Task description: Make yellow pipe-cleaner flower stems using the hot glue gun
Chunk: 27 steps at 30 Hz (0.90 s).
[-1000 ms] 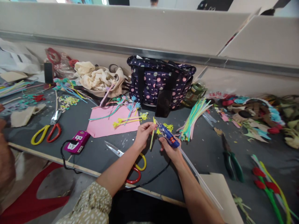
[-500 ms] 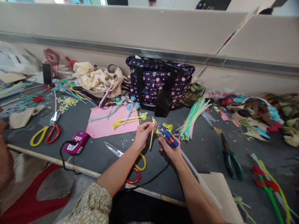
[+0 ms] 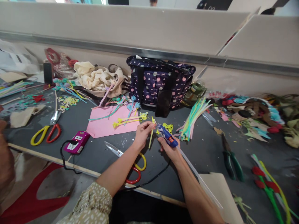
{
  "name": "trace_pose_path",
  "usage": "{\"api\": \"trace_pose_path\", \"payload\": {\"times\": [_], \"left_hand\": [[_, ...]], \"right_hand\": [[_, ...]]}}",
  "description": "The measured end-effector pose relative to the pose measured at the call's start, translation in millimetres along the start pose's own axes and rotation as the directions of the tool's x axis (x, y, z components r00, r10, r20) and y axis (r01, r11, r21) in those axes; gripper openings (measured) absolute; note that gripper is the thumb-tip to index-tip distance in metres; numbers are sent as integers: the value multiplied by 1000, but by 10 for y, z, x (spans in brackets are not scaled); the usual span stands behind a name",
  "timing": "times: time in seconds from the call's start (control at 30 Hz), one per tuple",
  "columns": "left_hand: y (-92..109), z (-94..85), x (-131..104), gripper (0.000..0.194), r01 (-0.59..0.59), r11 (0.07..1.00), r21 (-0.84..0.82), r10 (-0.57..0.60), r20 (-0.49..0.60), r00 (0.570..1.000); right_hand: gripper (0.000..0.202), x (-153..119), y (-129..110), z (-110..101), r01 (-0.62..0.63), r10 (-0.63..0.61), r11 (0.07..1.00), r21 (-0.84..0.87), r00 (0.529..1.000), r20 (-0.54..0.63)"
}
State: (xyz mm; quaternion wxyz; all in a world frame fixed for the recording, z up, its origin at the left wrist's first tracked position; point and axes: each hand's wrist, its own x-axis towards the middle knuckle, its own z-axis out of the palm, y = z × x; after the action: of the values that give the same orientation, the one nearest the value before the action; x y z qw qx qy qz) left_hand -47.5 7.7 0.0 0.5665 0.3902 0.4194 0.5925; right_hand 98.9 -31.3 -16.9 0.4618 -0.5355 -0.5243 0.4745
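My left hand (image 3: 143, 134) pinches a thin yellow stem (image 3: 151, 137) that points down toward the table. Wrapped in my right hand (image 3: 169, 148) is a blue glue gun (image 3: 166, 134), its nozzle close to the stem's upper part; whether they touch is too small to tell. A long clear glue stick (image 3: 199, 177) runs out of the gun's back along my right forearm. Behind the gun lie small yellow pieces (image 3: 167, 127). Scissors with red and yellow handles (image 3: 116, 151) rest partly under my left forearm. A pink sheet (image 3: 100, 124) carries yellow, blue and green stems.
A dark patterned bag (image 3: 149, 81) with a phone (image 3: 163, 103) leaning on it stands behind. Pastel stems (image 3: 192, 121), pliers (image 3: 230, 158) and a beige card (image 3: 220, 193) lie right. Leftward are a purple power box (image 3: 78, 142), more scissors (image 3: 54, 124) and another person's arm (image 3: 6, 158).
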Motion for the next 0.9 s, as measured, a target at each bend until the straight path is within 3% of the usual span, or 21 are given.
{"api": "trace_pose_path", "payload": {"times": [0.2, 0.37, 0.5, 0.57, 0.7, 0.8, 0.9], "left_hand": [[-27, -17, 19, 21, -24, 999, 42, 26, -35, 999], [-27, -4, 15, 22, 17, 1000, -18, -17, -53, 998], [-31, -2, 25, 23, 96, 989, -113, -103, -56, 993], [-35, -5, 35, 23, 119, 984, -136, -128, -60, 990], [-34, -10, 42, 22, 140, 979, -145, -151, -66, 986], [-28, -6, 35, 23, 145, 978, -151, -157, -69, 985], [-21, -2, 32, 24, 150, 977, -155, -164, -83, 983]], "right_hand": [[34, 70, 11, -37, 6, -14, 998, -57, 991, -132], [28, 195, 54, -156, 102, -149, 983, -154, 930, -336], [26, 260, 63, -237, 55, -159, 953, -299, 928, -336], [24, 268, 62, -266, 7, -156, 893, -451, 943, -295], [19, 244, 55, -281, -56, -123, 678, -733, 974, -189], [18, 212, 37, -246, -97, -53, 542, -835, 987, -149], [23, 192, 24, -207, -95, -26, 465, -880, 992, -121]]}}
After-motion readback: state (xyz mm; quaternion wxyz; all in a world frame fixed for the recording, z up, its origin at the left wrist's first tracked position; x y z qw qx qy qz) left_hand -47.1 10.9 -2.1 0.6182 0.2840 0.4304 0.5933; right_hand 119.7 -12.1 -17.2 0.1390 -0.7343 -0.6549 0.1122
